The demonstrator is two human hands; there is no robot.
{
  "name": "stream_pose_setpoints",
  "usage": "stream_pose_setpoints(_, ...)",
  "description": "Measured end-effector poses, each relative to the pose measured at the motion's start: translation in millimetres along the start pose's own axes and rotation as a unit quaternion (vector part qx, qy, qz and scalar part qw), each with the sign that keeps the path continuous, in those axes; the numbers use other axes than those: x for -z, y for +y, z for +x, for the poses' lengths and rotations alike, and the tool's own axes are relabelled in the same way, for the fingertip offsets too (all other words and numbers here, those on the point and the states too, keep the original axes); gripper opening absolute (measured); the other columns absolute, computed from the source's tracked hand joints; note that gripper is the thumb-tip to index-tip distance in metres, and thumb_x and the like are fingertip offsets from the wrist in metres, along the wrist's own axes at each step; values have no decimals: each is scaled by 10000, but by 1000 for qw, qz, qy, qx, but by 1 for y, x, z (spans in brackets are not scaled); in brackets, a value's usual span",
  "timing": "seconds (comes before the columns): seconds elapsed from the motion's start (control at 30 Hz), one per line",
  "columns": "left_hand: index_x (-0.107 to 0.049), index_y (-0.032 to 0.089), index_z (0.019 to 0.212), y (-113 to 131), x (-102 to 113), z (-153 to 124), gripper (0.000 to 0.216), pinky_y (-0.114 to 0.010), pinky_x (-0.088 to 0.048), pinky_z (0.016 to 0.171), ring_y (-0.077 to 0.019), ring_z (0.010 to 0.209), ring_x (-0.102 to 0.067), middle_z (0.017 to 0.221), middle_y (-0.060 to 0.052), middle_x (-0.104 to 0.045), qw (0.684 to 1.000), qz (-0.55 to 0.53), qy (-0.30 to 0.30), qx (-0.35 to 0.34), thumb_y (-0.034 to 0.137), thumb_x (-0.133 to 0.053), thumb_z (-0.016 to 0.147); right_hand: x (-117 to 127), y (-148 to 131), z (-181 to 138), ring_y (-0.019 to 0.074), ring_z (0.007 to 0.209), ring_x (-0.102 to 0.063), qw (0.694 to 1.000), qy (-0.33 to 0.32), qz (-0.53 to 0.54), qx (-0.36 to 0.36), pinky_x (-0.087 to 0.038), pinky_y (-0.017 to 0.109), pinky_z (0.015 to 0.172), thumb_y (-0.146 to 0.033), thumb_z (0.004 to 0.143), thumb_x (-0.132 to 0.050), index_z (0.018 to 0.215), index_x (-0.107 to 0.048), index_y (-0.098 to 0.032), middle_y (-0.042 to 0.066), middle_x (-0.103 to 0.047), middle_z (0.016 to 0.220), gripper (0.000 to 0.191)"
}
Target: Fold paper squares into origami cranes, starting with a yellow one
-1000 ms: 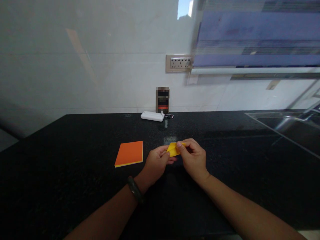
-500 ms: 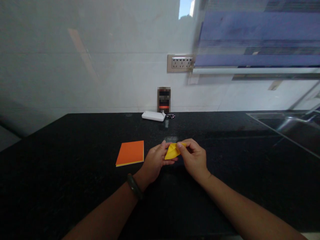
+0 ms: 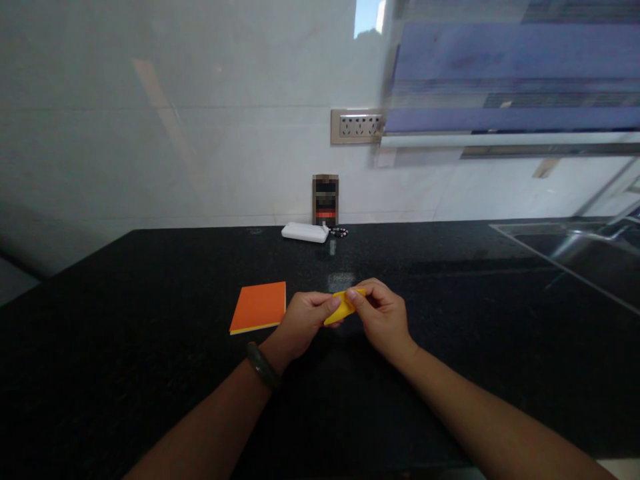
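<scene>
A small piece of folded yellow paper [image 3: 340,310] is held between my two hands, a little above the dark counter. My left hand [image 3: 305,323] pinches its left end, thumb on top and fingers underneath. On the other side, my right hand [image 3: 383,317] grips the upper right part between thumb and fingers. The thumbs cover some of the folds, so the paper's full shape is hidden. Left of my left hand lies a stack of square orange paper [image 3: 259,307], with a yellow edge showing beneath the top sheet.
Against the wall at the back of the black counter [image 3: 165,280] stands a phone-like device [image 3: 325,200], blurred out. A white power-bank-like block [image 3: 305,232] with a beaded strap [image 3: 339,232] lies before it. A sink [image 3: 590,247] is at the right.
My left thumb has come down onto the yellow paper, where the fingers were spread open beneath it before. My right hand keeps its pinch. The view has shifted slightly.
</scene>
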State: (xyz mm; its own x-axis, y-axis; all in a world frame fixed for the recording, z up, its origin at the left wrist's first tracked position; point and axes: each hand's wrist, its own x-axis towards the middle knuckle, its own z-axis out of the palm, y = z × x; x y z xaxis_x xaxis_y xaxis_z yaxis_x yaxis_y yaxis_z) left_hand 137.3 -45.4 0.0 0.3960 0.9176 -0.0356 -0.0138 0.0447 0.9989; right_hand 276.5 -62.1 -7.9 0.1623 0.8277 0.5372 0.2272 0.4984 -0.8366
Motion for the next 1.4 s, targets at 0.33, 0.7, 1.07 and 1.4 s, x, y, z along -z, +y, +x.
stream_pose_setpoints(0.33, -571, 126, 529, 8, -8, -4, 236, -186, -340, 403, -86, 411, -485, 436, 31, -528, 987, 124, 103, 23, 326, -616, 646, 0, 4, -2, 122, 600, -508, 1000, -10, -6, -5, -420, 244, 534, -228, 743, -564, 625, -589, -174, 11, -536, 645, 131)
stream_pose_setpoints(0.7, -563, 105, 666, -4, -7, 2, 412, -199, -401, 420, -85, 409, -511, 517, -20, -578, 993, 67, 69, 61, 465, -400, 783, 2, 5, 1, 117, 611, -506, 996, 15, -58, 61, -415, 246, 549, -185, 755, -551, 644, -579, -176, 5, -530, 658, 115)
stream_pose_setpoints(1.07, -543, 113, 608, -4, -3, -1, 318, -178, -353, 404, -59, 383, -469, 484, 12, -539, 996, 37, 16, 81, 407, -513, 725, 5, 5, 2, 133, 643, -532, 996, 33, -66, 60, -448, 269, 582, -210, 761, -544, 660, -580, -188, 17, -551, 685, 110)
stream_pose_setpoints(1.4, -546, 135, 587, -2, -4, 0, 229, -172, -300, 371, -53, 357, -420, 446, 39, -512, 988, 128, 49, 74, 342, -558, 684, 5, 7, 3, 127, 632, -526, 995, 25, -71, 63, -434, 262, 567, -198, 753, -549, 646, -580, -182, 12, -545, 673, 112)
